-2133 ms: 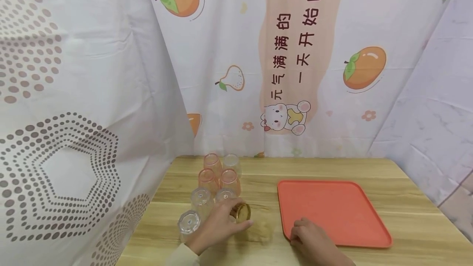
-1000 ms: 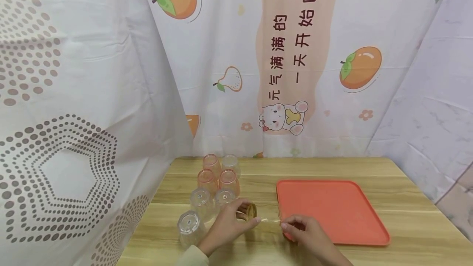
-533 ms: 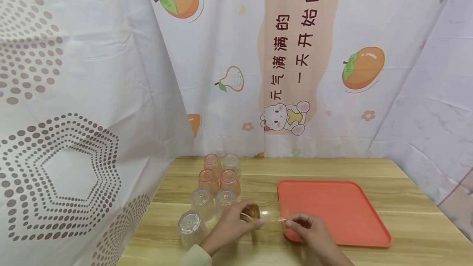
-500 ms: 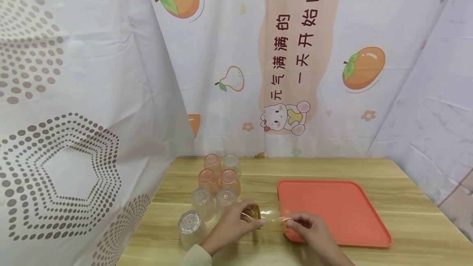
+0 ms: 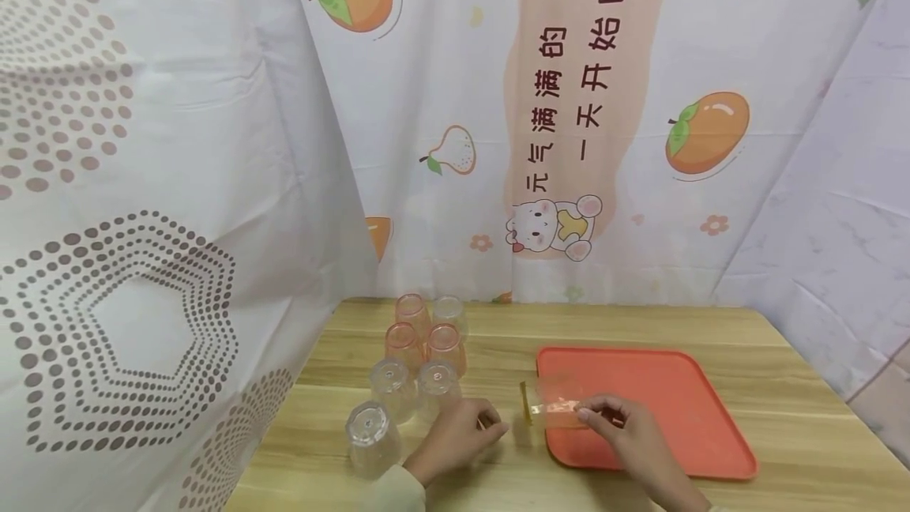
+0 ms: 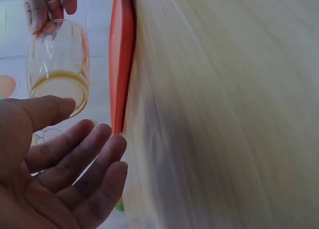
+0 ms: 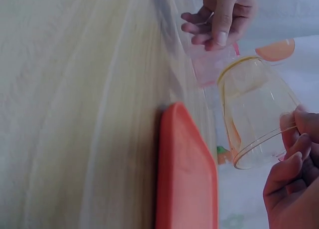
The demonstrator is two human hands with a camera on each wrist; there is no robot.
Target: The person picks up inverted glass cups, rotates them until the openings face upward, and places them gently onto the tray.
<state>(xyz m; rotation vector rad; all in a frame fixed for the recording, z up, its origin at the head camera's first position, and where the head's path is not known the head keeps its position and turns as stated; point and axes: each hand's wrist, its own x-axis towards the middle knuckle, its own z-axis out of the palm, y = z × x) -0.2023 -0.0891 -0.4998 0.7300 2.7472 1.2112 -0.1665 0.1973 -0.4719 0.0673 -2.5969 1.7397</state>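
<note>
While a pale amber glass [image 5: 550,412] is pinched near one end between the thumb and fingers of the right hand [image 5: 629,429], nothing is gripped by the left hand [image 5: 458,434], whose fingers are loosely bent and parted from the thumb. The glass is held on its side, raised off the table [image 5: 796,385], and the near left part of the red tray [image 5: 654,393] is overlapped by it in the head view. The end with the darker amber ring is turned toward the left hand, and a small gap between the two is shown in the head view. By the right hand, the opposite end is held by the fingertips, with the rest of the glass left uncovered. On the left part of the table, seven more glasses are grouped close together: three pink glasses [image 5: 445,352] and four clear glasses [image 5: 373,441], one of the clear ones being placed nearest the left forearm, which is covered by a pale sleeve [image 5: 395,492]. Behind the table, a white cloth [image 5: 426,62] is hung, printed with orange fruit, flowers, a cartoon animal and dark writing.
</note>
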